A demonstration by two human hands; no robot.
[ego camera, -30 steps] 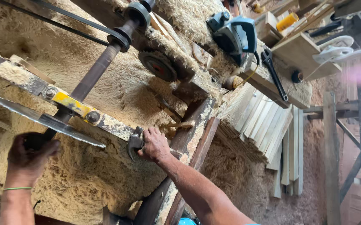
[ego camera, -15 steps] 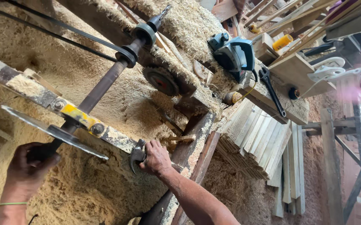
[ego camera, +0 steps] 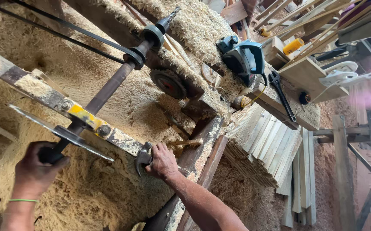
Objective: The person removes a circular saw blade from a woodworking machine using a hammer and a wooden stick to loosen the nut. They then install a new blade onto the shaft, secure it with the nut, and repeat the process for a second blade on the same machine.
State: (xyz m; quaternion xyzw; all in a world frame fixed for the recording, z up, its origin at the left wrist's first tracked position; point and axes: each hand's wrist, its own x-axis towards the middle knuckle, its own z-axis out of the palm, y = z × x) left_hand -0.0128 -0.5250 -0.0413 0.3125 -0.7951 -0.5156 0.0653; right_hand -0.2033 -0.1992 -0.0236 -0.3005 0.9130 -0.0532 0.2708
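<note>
Here right hand (ego camera: pixel 163 161) grips hammer (ego camera: pixel 142 157) beside blade (ego camera: pixel 61 132) edge.

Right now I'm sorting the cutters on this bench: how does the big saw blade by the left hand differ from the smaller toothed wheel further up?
The saw blade is large, bare grey metal, seen nearly edge-on, with the left hand gripping just below it. The toothed wheel is smaller, dark with a red centre, face-on and half buried in sawdust. Both are round.

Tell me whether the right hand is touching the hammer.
Touching. The head view shows the right hand wrapped around the hammer just below its metal head, fingers closed on it with no gap, beside the wooden beam.
</note>
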